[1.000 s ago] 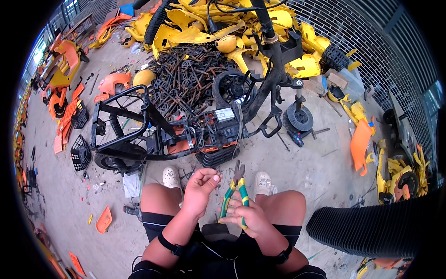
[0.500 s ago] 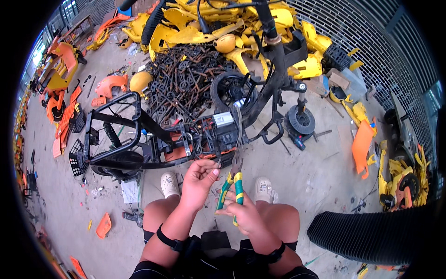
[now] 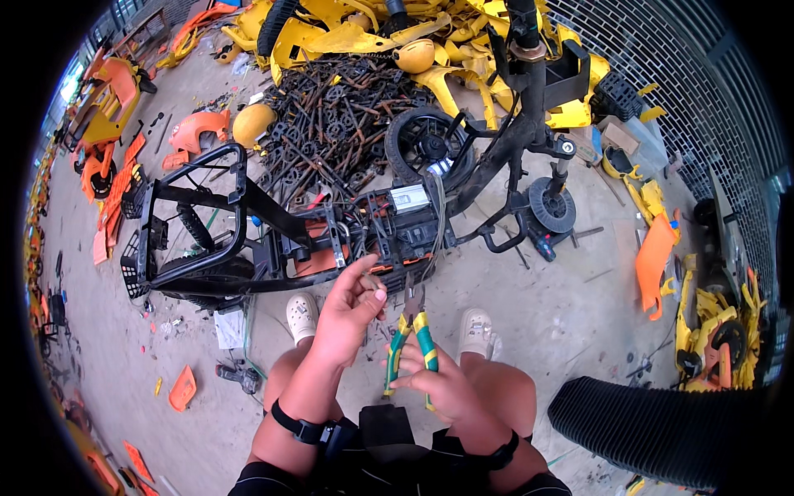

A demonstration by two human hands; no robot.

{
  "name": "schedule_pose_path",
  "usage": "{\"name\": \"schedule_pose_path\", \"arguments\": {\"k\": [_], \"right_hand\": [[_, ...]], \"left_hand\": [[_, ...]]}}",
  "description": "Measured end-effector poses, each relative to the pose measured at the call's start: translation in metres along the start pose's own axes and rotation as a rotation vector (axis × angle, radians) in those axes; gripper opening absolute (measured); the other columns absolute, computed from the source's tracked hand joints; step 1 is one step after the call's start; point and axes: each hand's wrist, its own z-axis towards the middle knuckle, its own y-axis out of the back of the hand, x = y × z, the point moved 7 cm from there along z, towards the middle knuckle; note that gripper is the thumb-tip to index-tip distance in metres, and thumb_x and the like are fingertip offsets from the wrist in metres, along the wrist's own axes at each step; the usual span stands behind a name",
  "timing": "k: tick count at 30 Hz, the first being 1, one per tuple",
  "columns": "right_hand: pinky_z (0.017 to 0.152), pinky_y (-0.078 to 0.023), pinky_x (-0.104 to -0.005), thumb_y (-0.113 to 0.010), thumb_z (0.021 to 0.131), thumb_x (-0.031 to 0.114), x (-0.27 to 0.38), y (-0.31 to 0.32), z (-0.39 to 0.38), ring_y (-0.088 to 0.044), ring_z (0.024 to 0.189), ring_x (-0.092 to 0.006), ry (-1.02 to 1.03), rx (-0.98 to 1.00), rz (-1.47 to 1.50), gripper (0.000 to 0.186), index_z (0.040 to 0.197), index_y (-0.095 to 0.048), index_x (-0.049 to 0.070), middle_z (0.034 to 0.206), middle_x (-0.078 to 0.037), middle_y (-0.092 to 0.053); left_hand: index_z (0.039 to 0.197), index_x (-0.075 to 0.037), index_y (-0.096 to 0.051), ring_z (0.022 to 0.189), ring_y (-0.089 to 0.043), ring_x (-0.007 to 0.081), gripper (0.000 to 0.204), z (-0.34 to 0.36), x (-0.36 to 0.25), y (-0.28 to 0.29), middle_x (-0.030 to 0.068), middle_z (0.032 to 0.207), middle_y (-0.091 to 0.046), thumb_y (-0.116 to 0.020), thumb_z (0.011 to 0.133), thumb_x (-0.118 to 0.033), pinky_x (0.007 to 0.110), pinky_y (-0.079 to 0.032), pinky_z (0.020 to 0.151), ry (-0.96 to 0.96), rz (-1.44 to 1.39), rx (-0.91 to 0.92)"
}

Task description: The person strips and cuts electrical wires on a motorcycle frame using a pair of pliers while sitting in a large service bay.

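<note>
My left hand (image 3: 351, 314) is raised in front of the scooter frame, thumb and fingers closed together. Something small and thin may be between the fingertips, but I cannot make it out. My right hand (image 3: 440, 384) grips pliers (image 3: 424, 345) with green and yellow handles. Their handles are spread, and the jaws point away from me, beside the hanging cables (image 3: 438, 223). The stripped black scooter frame (image 3: 285, 223) lies across in front of me. Its middle holds wiring, an orange panel and a silver box (image 3: 409, 197).
Behind the frame is a heap of rusty metal parts (image 3: 331, 124), with yellow body panels (image 3: 347, 40) beyond. A wheel hub (image 3: 552, 205) stands at the frame's right. A power tool (image 3: 238, 376) lies left of my feet. A black ribbed object (image 3: 637, 430) is at lower right.
The frame's fork end has shifted right in view. My left hand has risen slightly with its fingers pointing further up. The pliers stay in my right hand, their handles slightly wider apart.
</note>
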Motion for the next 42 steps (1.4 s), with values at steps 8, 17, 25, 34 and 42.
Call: {"name": "schedule_pose_path", "arguments": {"k": [8, 17, 25, 34, 42], "right_hand": [[0.095, -0.053, -0.0396, -0.047, 0.082, -0.007, -0.003, 0.001, 0.012, -0.053, 0.128, -0.0294, 0.024, 0.016, -0.044, 0.068, 0.148, -0.030, -0.003, 0.141, -0.019, -0.049], [0.096, -0.052, -0.0386, -0.049, 0.084, -0.008, -0.004, 0.005, 0.020, -0.053, 0.128, -0.0276, 0.057, 0.011, -0.103, 0.063, 0.145, -0.033, -0.005, 0.139, -0.017, -0.050], [0.094, -0.049, -0.0339, -0.058, 0.086, 0.001, -0.011, 0.020, 0.029, -0.052, 0.126, -0.0231, 0.094, -0.030, -0.194, 0.074, 0.153, -0.026, 0.001, 0.136, -0.016, -0.051], [0.092, -0.048, -0.0327, -0.056, 0.084, -0.002, 0.000, 0.024, 0.026, -0.055, 0.112, -0.0167, 0.095, -0.041, -0.470, 0.073, 0.151, -0.029, 0.001, 0.130, -0.013, -0.054], [0.092, -0.048, -0.0355, -0.060, 0.084, -0.002, 0.002, 0.019, 0.017, -0.056, 0.110, -0.0188, 0.130, 0.005, -0.270, 0.076, 0.151, -0.025, 0.003, 0.131, -0.012, -0.052]], "left_hand": [[0.106, 0.000, -0.061, 0.083, -0.067, 0.0127, 0.014, 0.010, 0.010, 0.012, 0.0071, 0.093, -0.068, -0.066, 0.094, -0.002, 0.026, -0.056, 0.073, 0.024, 0.039, -0.073], [0.098, 0.000, -0.063, 0.079, -0.065, 0.0077, 0.012, 0.018, 0.012, 0.012, 0.0047, 0.091, -0.068, -0.072, 0.090, -0.002, 0.023, -0.053, 0.069, -0.020, 0.257, -0.095], [0.091, -0.001, -0.064, 0.078, -0.064, 0.0076, 0.011, 0.020, 0.010, -0.001, 0.0021, 0.087, -0.067, -0.074, 0.089, -0.003, 0.023, -0.051, 0.067, -0.167, 0.338, -0.067], [0.093, 0.001, -0.060, 0.080, -0.065, 0.0106, 0.013, 0.017, -0.003, -0.001, 0.0058, 0.088, -0.068, -0.071, 0.088, 0.003, 0.026, -0.054, 0.075, -0.241, 0.611, -0.005], [0.101, 0.000, -0.059, 0.093, -0.065, 0.0130, 0.021, 0.010, 0.005, 0.000, 0.0070, 0.101, -0.066, -0.072, 0.086, 0.006, 0.027, -0.054, 0.081, -0.207, 0.359, -0.029]]}}
